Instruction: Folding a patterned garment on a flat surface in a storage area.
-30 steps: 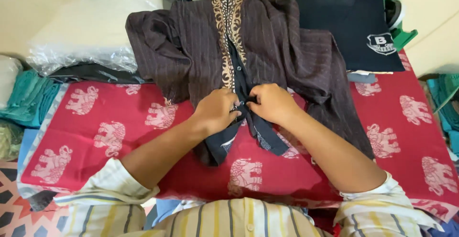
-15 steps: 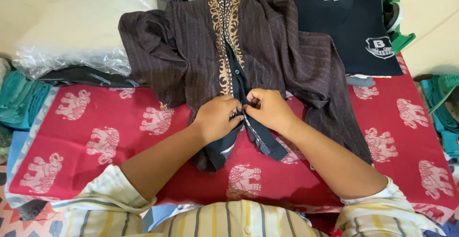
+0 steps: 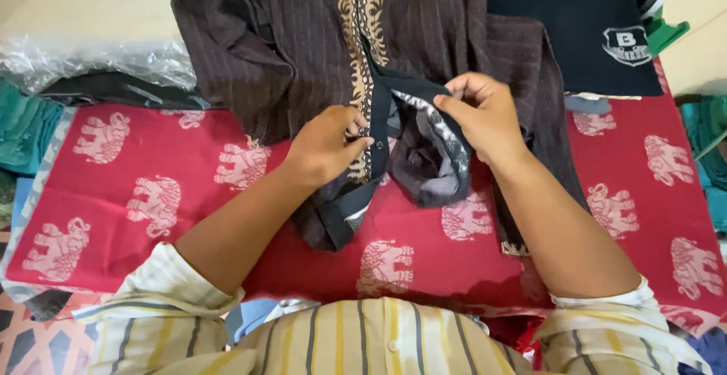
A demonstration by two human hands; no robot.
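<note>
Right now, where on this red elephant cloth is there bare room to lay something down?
Two bare patches of the red cloth: one left of the left hand, below the plastic bag; one right of the right hand, below the navy garment. The middle is crowded by the brown shirt.

I see an evenly lit, fairly bright scene under soft, diffuse light, with no hard shadows. A faint shadow lies on the red elephant-print cloth (image 3: 136, 193) under my forearms. Up and left of that cloth, clear plastic wrap (image 3: 91, 57) catches pale glare. The picture is slightly soft overall, with mild blur on my right hand (image 3: 485, 118). Straight edges bow a little near the frame's corners.
</note>
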